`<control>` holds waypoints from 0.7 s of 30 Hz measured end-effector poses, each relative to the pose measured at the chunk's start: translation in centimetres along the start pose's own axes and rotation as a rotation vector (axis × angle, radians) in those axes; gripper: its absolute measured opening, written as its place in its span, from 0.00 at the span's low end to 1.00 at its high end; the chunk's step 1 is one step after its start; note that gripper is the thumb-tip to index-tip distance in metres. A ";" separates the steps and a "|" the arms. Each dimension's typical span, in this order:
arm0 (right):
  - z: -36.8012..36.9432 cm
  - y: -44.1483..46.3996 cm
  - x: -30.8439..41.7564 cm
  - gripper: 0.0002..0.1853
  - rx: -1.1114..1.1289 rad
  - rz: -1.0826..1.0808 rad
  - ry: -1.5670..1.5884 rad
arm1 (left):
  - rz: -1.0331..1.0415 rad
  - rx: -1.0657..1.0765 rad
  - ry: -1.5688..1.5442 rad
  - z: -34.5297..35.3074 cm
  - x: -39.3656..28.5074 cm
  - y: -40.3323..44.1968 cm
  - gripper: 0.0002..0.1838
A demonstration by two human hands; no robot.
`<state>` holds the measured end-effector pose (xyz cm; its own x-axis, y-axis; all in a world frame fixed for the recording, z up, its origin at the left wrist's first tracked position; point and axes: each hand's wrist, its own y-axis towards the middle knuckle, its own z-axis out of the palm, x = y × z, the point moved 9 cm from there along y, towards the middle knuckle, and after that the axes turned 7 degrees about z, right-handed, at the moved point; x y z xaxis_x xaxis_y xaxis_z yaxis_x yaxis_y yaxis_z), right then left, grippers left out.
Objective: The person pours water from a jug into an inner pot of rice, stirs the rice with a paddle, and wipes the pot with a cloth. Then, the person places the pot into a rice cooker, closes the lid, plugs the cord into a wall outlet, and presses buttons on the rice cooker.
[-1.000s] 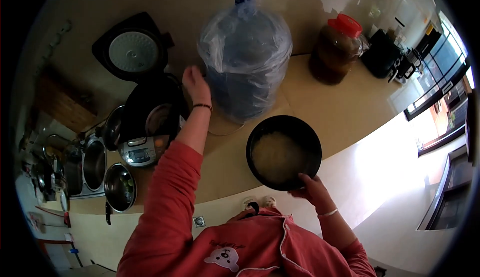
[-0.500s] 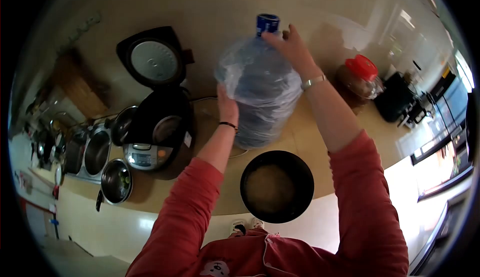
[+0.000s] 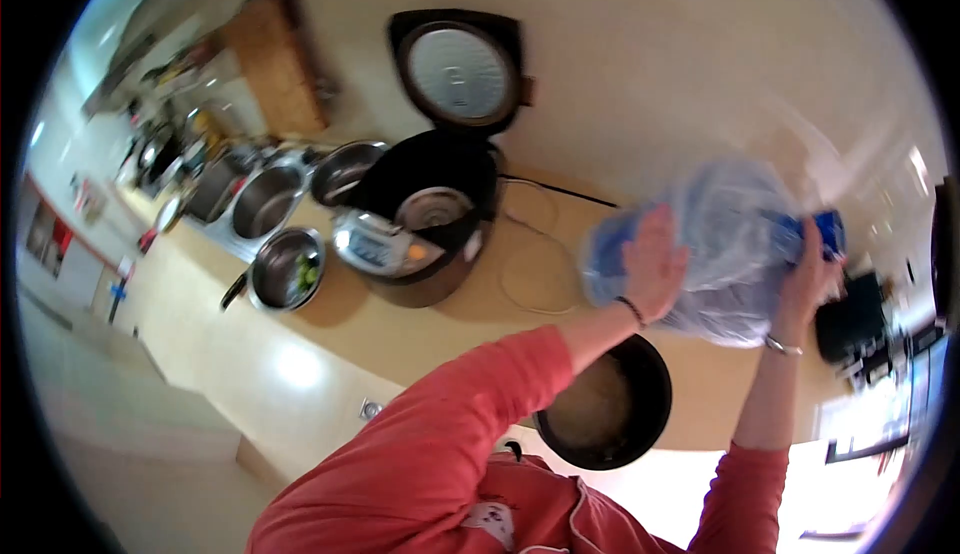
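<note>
A large clear water jug (image 3: 725, 254) with a blue cap lies tilted over the counter, its neck toward the right and its base toward the left. My right hand (image 3: 808, 279) is wrapped around its neck by the cap. My left hand (image 3: 655, 264) bears on the jug's side near the base, fingers extended along the plastic. Just below it stands a black inner pot (image 3: 657, 379) with cloudy, pale contents that I cannot make out clearly. To the left, a rice cooker (image 3: 425, 279) stands with its lid raised.
A saucepan (image 3: 265, 289) holding green pieces and a metal bowl (image 3: 345, 169) are left of the cooker, near the double sink (image 3: 265, 204). A cord (image 3: 540, 309) loops across the counter. Dark containers (image 3: 850, 319) stand at the right, and a wooden board (image 3: 275, 64) leans behind.
The jug has gone from upright to tilted, its capped neck swinging right and down. Both hands moved right with it, and the head view has turned.
</note>
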<state>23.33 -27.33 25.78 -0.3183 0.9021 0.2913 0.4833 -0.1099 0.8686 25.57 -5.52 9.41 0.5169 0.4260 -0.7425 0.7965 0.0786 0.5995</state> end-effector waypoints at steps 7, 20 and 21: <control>3.0 3.5 -5.9 0.27 0.012 0.608 0.536 | -0.228 0.235 -0.026 1.1 -0.1 -0.2 0.31; -0.3 2.5 -8.5 0.32 -0.075 0.189 -0.244 | -0.246 -0.314 -0.174 -26.0 6.2 -22.8 0.09; -1.6 0.6 -5.4 0.29 -0.027 0.140 -0.101 | -0.331 -0.477 -0.184 -30.2 7.5 -23.5 0.08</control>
<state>24.03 -32.90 25.42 -0.1658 0.9143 0.3695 0.4944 -0.2471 0.8334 1.21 23.04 -1.25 0.3449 0.1506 -0.9265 0.7180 0.5934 0.3638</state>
